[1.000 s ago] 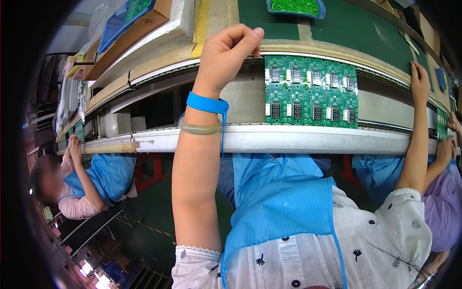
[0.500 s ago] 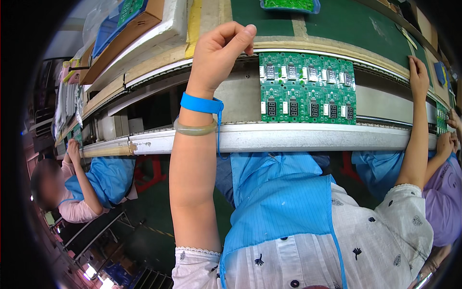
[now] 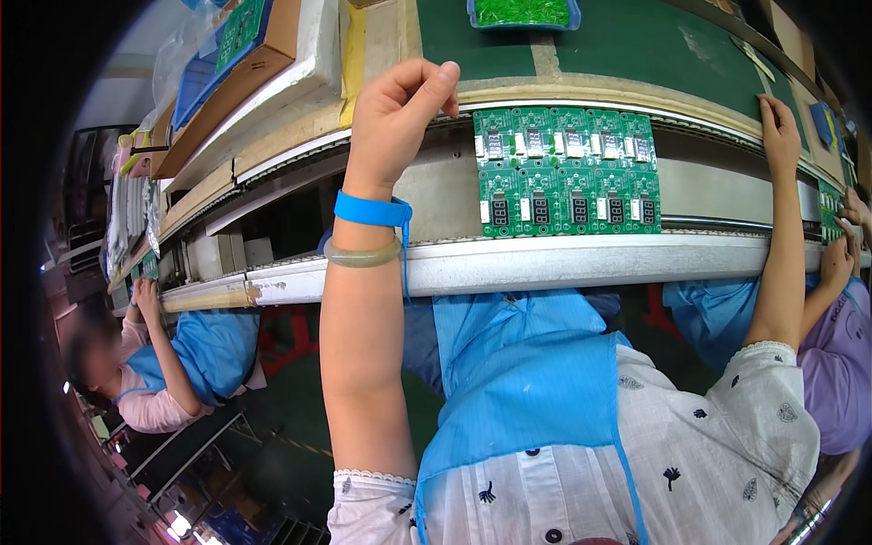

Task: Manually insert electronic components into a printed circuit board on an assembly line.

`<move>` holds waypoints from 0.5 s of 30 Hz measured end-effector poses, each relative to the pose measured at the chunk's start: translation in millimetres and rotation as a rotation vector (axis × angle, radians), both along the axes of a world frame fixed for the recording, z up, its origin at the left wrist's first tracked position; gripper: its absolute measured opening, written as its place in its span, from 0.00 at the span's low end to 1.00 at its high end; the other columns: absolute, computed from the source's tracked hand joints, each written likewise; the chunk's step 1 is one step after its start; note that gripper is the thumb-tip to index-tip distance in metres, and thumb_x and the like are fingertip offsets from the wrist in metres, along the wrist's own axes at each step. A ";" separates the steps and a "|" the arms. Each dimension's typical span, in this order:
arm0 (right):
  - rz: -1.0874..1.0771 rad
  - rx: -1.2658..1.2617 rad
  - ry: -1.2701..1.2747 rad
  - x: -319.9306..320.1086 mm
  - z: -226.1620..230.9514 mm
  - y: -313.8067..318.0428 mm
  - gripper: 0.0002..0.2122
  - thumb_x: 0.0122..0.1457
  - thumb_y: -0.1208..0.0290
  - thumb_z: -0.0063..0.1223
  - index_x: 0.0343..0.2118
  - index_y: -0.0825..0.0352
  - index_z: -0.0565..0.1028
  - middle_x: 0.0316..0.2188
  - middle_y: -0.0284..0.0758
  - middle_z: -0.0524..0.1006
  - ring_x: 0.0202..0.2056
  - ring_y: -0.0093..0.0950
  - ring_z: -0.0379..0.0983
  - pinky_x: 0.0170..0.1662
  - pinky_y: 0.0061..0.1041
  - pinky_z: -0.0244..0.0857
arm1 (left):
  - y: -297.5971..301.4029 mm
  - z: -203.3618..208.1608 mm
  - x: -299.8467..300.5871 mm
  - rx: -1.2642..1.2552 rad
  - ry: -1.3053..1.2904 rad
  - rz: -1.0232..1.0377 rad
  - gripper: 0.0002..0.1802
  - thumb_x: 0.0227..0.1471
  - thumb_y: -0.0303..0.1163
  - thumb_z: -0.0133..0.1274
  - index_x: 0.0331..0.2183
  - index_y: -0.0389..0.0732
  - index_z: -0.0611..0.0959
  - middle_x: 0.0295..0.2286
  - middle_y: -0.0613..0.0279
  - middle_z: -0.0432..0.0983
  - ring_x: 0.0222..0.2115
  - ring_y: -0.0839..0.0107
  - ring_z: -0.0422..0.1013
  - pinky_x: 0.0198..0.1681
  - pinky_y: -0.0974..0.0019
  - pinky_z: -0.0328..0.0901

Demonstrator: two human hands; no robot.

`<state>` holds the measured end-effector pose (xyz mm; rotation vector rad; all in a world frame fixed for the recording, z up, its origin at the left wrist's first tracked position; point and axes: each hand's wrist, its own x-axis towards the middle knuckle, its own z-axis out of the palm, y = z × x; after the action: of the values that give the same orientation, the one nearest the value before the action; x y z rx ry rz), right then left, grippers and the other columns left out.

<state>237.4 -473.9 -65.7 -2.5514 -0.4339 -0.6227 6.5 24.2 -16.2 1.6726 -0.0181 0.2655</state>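
Note:
A green panel of circuit boards [image 3: 568,173] lies across the rails of the conveyor in front of me, with dark digit displays and white connectors in two rows. To its left, my left hand [image 3: 395,118] hovers over the far rail, fingers curled and thumb pressed to the index finger. Whatever the pinch may hold is hidden. A blue wrist strap [image 3: 371,210] with a cord and a pale bangle [image 3: 363,253] circle that arm. My right hand [image 3: 781,132] rests at the far rail, right of the panel, its fingers stretched and slightly apart, with nothing visible in them.
A blue tray [image 3: 524,24] of small green parts stands on the green mat [image 3: 636,54] beyond the conveyor. At upper left is a cardboard box [image 3: 263,73] with a blue bin. The near rail [image 3: 509,259] runs before me. Co-workers sit at both sides.
The whole view has shifted slightly, so tray, panel and arms appear a little further left. My left hand keeps its pinch, and my right hand stays by the far rail.

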 end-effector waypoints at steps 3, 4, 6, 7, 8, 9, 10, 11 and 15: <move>-0.021 -0.038 -0.016 -3.4 2.2 0.8 0.11 0.61 0.61 0.48 0.41 0.59 0.77 0.36 0.33 0.77 0.36 0.26 0.72 0.41 0.22 0.64 | -1.0 -0.7 -0.4 -0.008 -0.004 -0.003 0.16 0.55 0.38 0.54 0.21 0.38 0.77 0.19 0.69 0.71 0.23 0.81 0.66 0.30 0.77 0.61; -0.019 -0.042 -0.022 -2.4 2.6 0.8 0.11 0.61 0.61 0.48 0.41 0.59 0.77 0.36 0.33 0.77 0.36 0.26 0.73 0.41 0.22 0.64 | -0.8 -0.6 -0.6 -0.008 -0.005 -0.003 0.16 0.55 0.38 0.54 0.21 0.38 0.77 0.19 0.69 0.71 0.23 0.81 0.66 0.30 0.77 0.61; -0.016 -0.047 -0.029 -2.7 3.0 0.2 0.11 0.61 0.61 0.48 0.41 0.59 0.77 0.36 0.33 0.76 0.36 0.26 0.73 0.41 0.22 0.64 | -0.7 -1.2 -0.8 -0.025 -0.015 0.013 0.16 0.55 0.38 0.54 0.21 0.38 0.77 0.19 0.70 0.71 0.23 0.81 0.66 0.30 0.77 0.61; -0.016 -0.037 -0.015 -3.6 2.1 1.6 0.11 0.61 0.61 0.48 0.41 0.59 0.77 0.36 0.33 0.76 0.36 0.25 0.72 0.41 0.22 0.64 | -0.6 0.0 -1.0 -0.023 -0.019 0.014 0.16 0.55 0.38 0.54 0.21 0.38 0.77 0.19 0.70 0.71 0.23 0.81 0.66 0.30 0.77 0.61; -0.016 -0.028 -0.002 -3.9 2.3 2.5 0.11 0.61 0.62 0.48 0.41 0.60 0.77 0.36 0.33 0.76 0.36 0.25 0.72 0.41 0.22 0.64 | -1.4 0.6 -1.8 -0.045 -0.003 0.029 0.16 0.55 0.38 0.54 0.21 0.38 0.77 0.19 0.70 0.71 0.23 0.82 0.66 0.30 0.77 0.61; -0.015 -0.027 -0.005 -3.5 3.0 3.3 0.11 0.61 0.62 0.48 0.41 0.60 0.77 0.36 0.33 0.76 0.36 0.25 0.72 0.41 0.22 0.64 | -1.2 1.3 -1.7 -0.068 0.012 0.043 0.16 0.55 0.38 0.54 0.21 0.38 0.77 0.19 0.70 0.71 0.23 0.82 0.66 0.30 0.78 0.61; -0.017 -0.024 -0.004 -5.8 3.8 5.4 0.11 0.61 0.62 0.48 0.41 0.60 0.77 0.35 0.33 0.76 0.36 0.25 0.72 0.41 0.21 0.64 | -0.3 1.1 -1.3 -0.070 0.011 0.045 0.16 0.55 0.38 0.54 0.21 0.38 0.77 0.19 0.70 0.71 0.23 0.82 0.66 0.30 0.78 0.61; -0.019 -0.020 -0.003 -6.9 4.1 7.4 0.11 0.61 0.62 0.48 0.41 0.60 0.77 0.35 0.32 0.76 0.35 0.25 0.72 0.41 0.21 0.64 | 1.3 1.0 -0.6 -0.036 0.006 0.019 0.15 0.56 0.38 0.52 0.22 0.39 0.77 0.20 0.70 0.72 0.24 0.82 0.66 0.30 0.77 0.60; -0.023 0.014 0.004 -7.1 2.5 7.7 0.11 0.61 0.62 0.48 0.41 0.60 0.77 0.34 0.32 0.76 0.35 0.25 0.72 0.41 0.20 0.64 | 0.2 1.3 4.5 -0.041 -0.024 -0.011 0.15 0.55 0.37 0.54 0.21 0.38 0.77 0.19 0.70 0.71 0.23 0.82 0.66 0.30 0.77 0.62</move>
<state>230.4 -466.2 -63.2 -2.5475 -0.3984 -0.6271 11.1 24.4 -14.9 1.6278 -0.0392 0.2757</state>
